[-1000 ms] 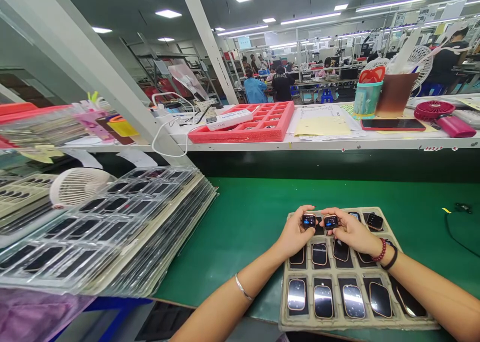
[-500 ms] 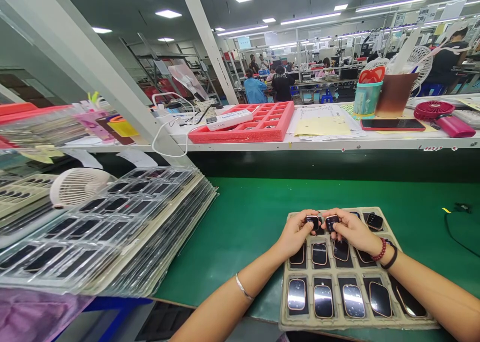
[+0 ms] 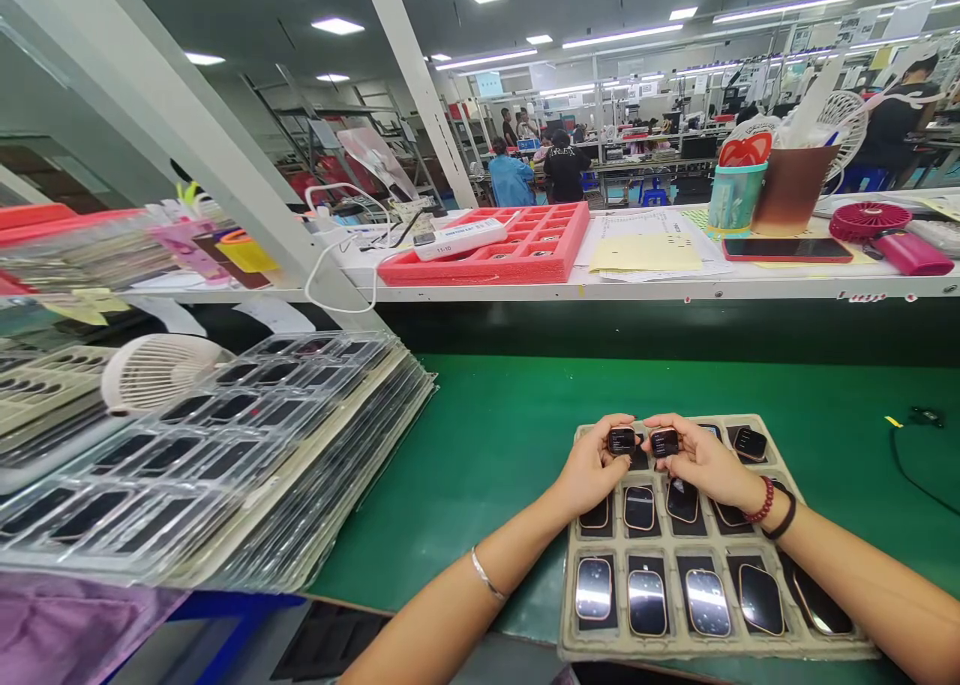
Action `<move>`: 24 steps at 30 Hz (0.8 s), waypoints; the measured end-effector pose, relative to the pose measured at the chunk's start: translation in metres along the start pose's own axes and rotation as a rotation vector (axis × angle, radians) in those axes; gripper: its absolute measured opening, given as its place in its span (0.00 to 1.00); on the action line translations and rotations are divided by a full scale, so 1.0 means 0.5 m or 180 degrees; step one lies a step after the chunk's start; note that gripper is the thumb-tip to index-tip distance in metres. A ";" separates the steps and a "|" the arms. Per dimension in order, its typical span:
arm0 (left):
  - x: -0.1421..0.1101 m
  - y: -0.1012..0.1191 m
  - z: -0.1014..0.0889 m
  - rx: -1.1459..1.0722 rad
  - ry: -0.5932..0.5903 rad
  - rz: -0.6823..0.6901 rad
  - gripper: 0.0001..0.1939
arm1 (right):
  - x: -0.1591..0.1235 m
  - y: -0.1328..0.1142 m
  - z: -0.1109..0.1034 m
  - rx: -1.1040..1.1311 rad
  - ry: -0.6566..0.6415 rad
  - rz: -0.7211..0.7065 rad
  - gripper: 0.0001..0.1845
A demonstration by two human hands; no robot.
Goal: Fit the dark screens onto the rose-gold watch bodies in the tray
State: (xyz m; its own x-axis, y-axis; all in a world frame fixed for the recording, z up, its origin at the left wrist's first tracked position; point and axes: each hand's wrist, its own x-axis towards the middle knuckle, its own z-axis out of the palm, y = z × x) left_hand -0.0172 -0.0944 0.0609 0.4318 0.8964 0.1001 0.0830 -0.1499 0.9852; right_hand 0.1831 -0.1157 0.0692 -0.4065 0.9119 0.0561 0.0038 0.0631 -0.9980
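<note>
Two smartwatches without straps are held side by side over the back row of a beige moulded tray (image 3: 660, 647). My left hand (image 3: 596, 470) is closed on one smartwatch (image 3: 621, 441), its dark screen showing faint white text. In my right hand (image 3: 705, 460) is the other smartwatch (image 3: 664, 443), also with small text on its screen. More watches with gold-coloured rims lie in the tray's pockets, among them a front-row watch (image 3: 646, 603) and a back-right watch (image 3: 749, 444). My hands and right forearm hide parts of the tray.
Stacked clear trays of dark screens (image 3: 247, 445) stand on the left beside a white fan (image 3: 161, 373). A shelf above the green bench (image 3: 480, 445) holds a red foam tray (image 3: 525, 265), a phone (image 3: 787, 251) and cups. A black cable (image 3: 911, 470) lies at right.
My thumbs have slid down off the watch screens, so more of both displays shows, with text on them. Both hands stay in nearly the same place above the tray.
</note>
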 end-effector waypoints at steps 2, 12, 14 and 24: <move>-0.001 0.005 -0.001 -0.0105 -0.0036 -0.0012 0.19 | 0.000 0.000 -0.003 -0.0019 -0.0011 0.0090 0.20; 0.001 0.007 -0.001 -0.0206 -0.0099 -0.0091 0.11 | 0.003 -0.001 -0.007 -0.0119 -0.0041 0.0234 0.14; 0.001 0.006 -0.001 -0.0170 -0.0097 -0.0089 0.11 | 0.002 -0.002 -0.007 -0.0130 -0.0033 0.0238 0.13; -0.001 0.003 -0.002 -0.0091 -0.0101 -0.0034 0.11 | 0.003 -0.002 -0.006 -0.0181 -0.0071 0.0199 0.14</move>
State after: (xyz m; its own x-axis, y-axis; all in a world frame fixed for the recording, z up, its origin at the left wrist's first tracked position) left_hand -0.0181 -0.0946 0.0624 0.4594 0.8841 0.0856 0.0621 -0.1281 0.9898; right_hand 0.1854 -0.1132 0.0706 -0.4241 0.9056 -0.0077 0.0815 0.0297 -0.9962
